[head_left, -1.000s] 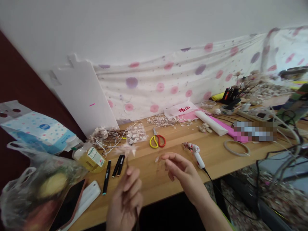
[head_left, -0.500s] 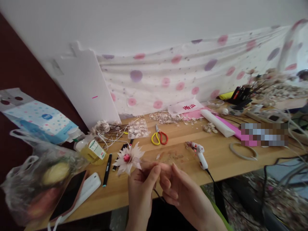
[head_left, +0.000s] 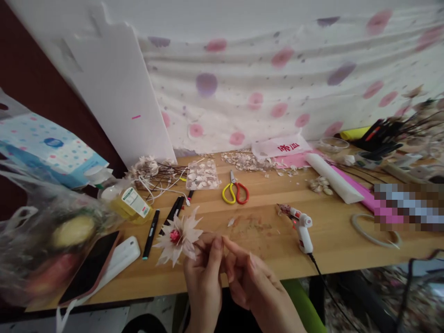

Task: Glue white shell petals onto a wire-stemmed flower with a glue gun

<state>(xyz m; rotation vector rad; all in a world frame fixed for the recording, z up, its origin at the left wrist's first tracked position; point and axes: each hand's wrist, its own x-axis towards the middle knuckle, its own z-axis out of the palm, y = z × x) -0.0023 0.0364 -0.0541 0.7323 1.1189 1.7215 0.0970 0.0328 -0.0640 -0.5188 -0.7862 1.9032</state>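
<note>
My left hand [head_left: 204, 273] is closed around the stem of an artificial flower [head_left: 182, 238] with pale pointed petals and a red centre. The bloom sticks out to the left of my fingers, tilted sideways, and the stem is mostly hidden. Against the left fingertips presses my right hand [head_left: 248, 282], its fingers curled and drawn together; whatever they pinch is hidden. Beyond the hands lie scissors [head_left: 235, 193] with one yellow and one red handle. Off to the right, a white glue gun [head_left: 301, 229] rests on the wooden table [head_left: 256, 256].
On the left are black markers [head_left: 151, 235], a phone [head_left: 90, 266], a bottle of yellow liquid [head_left: 129, 203] and a plastic bag [head_left: 38, 236]. A clear tray of petals [head_left: 203, 175] stands behind. A white roll [head_left: 333, 179] and a ring of tubing [head_left: 376, 233] lie right.
The view has tilted down and turned left, so the table items look shifted. The flower sits slightly lower in view. My right hand has drawn in closer to the left, its fingers more closed.
</note>
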